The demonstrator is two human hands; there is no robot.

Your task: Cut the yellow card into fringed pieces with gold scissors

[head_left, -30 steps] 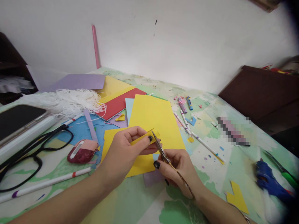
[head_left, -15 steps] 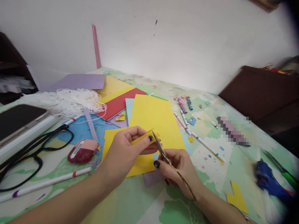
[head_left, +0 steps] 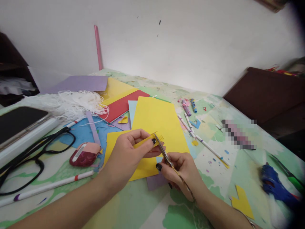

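Between the thumb and fingers of my left hand (head_left: 135, 149) is a narrow yellow paper strip (head_left: 144, 141), its right end cut into a fine fringe. My right hand (head_left: 182, 171) is closed around the handles of a small pair of scissors (head_left: 167, 160). The scissor blades lie at the fringed end of the strip, close to my left thumb; whether they are fully closed I cannot tell. Beneath both hands lie a large yellow sheet (head_left: 154, 117) and another yellow piece (head_left: 145, 170), with a purple scrap (head_left: 156, 182) under its lower edge.
At left are black glasses (head_left: 39, 159), a pink and maroon case (head_left: 84, 154), a phone (head_left: 21, 119) and tangled white string (head_left: 71, 103). Rolled paper sticks (head_left: 209, 148), a blue glue gun (head_left: 274, 183) and green-handled scissors (head_left: 290, 175) lie at right. Red paper (head_left: 124, 106) is behind.
The scissors have shifted slightly at the strip's end, and their handle sits a little further left. My left hand keeps nearly the same place. The fringe shows more separate cuts.
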